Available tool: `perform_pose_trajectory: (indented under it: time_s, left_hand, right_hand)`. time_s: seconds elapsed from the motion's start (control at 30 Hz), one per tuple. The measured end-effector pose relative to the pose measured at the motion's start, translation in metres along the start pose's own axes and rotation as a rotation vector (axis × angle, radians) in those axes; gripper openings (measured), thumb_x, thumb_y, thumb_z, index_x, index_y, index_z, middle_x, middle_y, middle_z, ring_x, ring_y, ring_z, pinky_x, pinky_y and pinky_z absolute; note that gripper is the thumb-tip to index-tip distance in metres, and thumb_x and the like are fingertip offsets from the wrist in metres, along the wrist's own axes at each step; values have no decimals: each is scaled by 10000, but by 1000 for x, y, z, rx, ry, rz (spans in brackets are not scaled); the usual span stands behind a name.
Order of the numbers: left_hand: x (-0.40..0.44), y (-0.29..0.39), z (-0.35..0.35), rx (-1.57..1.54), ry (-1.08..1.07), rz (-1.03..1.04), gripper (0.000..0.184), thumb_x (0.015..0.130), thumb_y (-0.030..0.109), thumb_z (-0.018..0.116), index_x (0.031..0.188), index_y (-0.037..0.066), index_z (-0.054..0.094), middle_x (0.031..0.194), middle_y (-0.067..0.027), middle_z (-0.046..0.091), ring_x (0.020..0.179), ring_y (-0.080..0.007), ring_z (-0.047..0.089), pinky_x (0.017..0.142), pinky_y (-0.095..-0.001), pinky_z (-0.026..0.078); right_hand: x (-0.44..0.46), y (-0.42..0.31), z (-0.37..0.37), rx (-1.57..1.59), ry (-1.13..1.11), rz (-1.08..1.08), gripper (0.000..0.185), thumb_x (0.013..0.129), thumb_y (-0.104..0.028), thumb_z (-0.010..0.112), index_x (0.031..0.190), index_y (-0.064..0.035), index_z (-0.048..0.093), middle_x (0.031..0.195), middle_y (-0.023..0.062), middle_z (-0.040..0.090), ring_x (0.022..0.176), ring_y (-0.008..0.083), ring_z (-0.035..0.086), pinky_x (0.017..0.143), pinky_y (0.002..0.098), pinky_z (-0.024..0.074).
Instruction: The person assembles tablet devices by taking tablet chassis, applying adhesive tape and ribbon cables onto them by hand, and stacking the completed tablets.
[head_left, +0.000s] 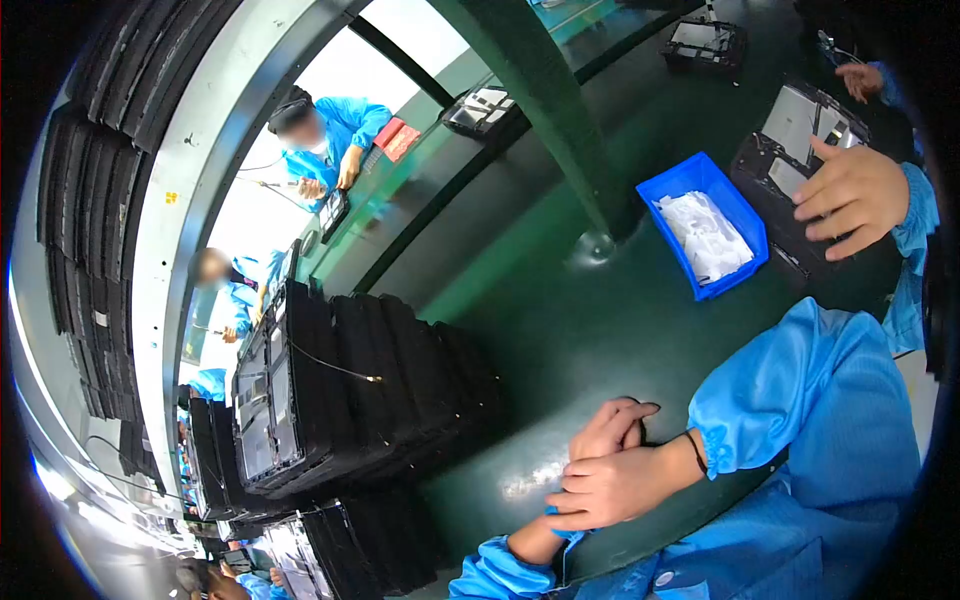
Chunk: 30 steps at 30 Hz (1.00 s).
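Note:
My right hand (622, 486) lies across my left wrist, its fingers wrapped over the wrist by the blue sleeve cuff (505, 565). A thin black band (696, 452) circles the right wrist. Beyond it, my left hand (603, 432) has curled fingers with a small dark spot at their tips; what they hold, if anything, I cannot make out. Both hands rest low over the dark green tabletop (590, 345). Nearest on the left stands a stack of black frame-like panels (370, 390), the front one showing grey metal parts.
A blue bin (668, 245) holds white pieces. A co-worker's hand (855, 200) hovers over a black device casing (790, 125); another hand (858, 80) is behind. A green post (540, 110) rises from the table. More black panels (85, 230) fill the left shelf. Co-workers sit opposite.

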<state>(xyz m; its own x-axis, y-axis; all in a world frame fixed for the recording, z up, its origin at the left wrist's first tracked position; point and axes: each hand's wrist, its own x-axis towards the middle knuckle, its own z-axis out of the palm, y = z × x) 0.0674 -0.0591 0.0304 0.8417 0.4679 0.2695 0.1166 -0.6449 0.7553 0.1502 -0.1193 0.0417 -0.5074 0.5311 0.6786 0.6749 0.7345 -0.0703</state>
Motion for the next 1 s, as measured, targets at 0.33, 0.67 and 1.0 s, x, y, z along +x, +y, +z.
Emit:
perform_pose_trajectory:
  time_s: [0.33,0.67,1.0]
  left_hand:
    - [0,-1,0,-33,-6,-26,220,800,-21,591,908,115,726,870,-90,654,801,-243,658,698,-298,519]
    - [0,-3,-4,-3,-64,-22,220,806,-14,586,928,114,717,902,-76,655,819,-240,654,715,-302,517]
    - [1,-1,-2,-13,-35,-16,227,794,-20,587,925,112,717,905,-82,657,827,-242,657,710,-305,518]
  right_hand:
    - [-9,1,-43,-56,107,26,424,798,-237,570,1180,-54,566,1070,111,632,838,234,629,761,357,493]
    - [-9,-4,-42,-16,112,4,432,793,-242,573,1183,-55,566,1059,108,633,828,231,625,753,355,491]
    - [3,0,13,87,-39,-39,441,788,-247,576,1185,-56,567,1049,106,633,818,229,621,745,354,489]
